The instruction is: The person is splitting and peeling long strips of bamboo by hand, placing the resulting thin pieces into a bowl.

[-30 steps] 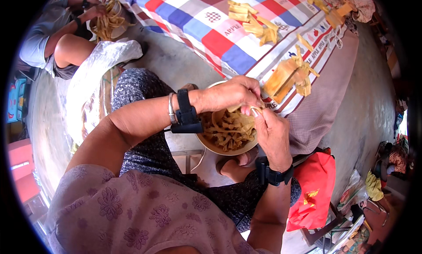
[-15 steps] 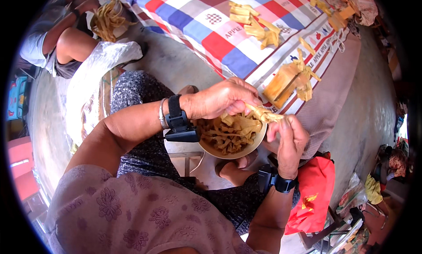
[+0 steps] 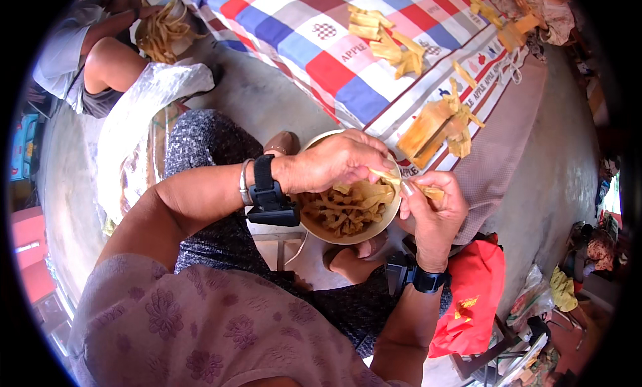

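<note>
My left hand [image 3: 336, 161] is pinched on one end of a limp, yellow fibrous strip [image 3: 386, 176]. The strip runs across to my right hand [image 3: 436, 213], whose thumb and fingers close on its other part; a yellow end [image 3: 433, 192] pokes out beside the fingers. Both hands are held over the far and right side of a pale round bowl [image 3: 332, 238]. Inside lie many yellow-brown strips [image 3: 348, 212], partly covered by my left hand. Whether the held strip is in one piece between my fingers is hard to make out.
Ahead, a checked cloth [image 3: 358, 96] carries several piles of yellow strips [image 3: 384, 42] and a broad brown slab [image 3: 424, 134]. A red bag [image 3: 471, 297] lies by my right forearm, clear plastic [image 3: 144, 116] by my left knee. Another person [image 3: 110, 66] sits at far left near more strips.
My hands have come slightly lower and closer to the bowl. My right hand has turned and shifted its grip, and less of the strip shows between the hands.
</note>
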{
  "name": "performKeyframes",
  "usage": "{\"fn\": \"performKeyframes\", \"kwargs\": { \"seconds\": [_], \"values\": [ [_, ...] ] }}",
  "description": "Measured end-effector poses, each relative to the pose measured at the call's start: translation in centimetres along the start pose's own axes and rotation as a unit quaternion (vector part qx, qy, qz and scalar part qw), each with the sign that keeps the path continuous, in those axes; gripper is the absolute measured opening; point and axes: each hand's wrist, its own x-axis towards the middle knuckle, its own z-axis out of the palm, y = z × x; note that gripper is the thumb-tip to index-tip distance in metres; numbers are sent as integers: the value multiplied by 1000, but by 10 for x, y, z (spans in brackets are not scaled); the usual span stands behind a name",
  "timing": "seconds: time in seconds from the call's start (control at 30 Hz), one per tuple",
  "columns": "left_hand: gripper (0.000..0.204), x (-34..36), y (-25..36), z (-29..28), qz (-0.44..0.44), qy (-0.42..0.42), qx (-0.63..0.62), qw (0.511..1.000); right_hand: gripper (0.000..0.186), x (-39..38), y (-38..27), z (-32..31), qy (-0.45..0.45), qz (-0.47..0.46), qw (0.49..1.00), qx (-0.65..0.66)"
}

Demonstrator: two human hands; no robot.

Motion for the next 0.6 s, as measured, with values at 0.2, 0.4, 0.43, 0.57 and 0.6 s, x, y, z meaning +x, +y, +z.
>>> {"fn": "performKeyframes", "kwargs": {
  "seconds": [0.2,0.4,0.43,0.57,0.6],
  "values": [
    [17,21,23,-12,-345,-66,-218,910,17,3,12,-2,-2,25,999,26],
    [16,19,17,-3,-263,-96,-188,942,21,4,14,-3,-3,36,999,0],
    [16,20,20,-5,-273,-96,-197,937,19,5,14,-3,15,18,998,-59],
    [16,21,15,-4,-292,-85,-234,924,34,7,20,-9,6,81,989,-125],
    [16,21,15,-3,-295,-79,-242,921,33,7,19,-9,6,73,992,-107]
  ]
}}
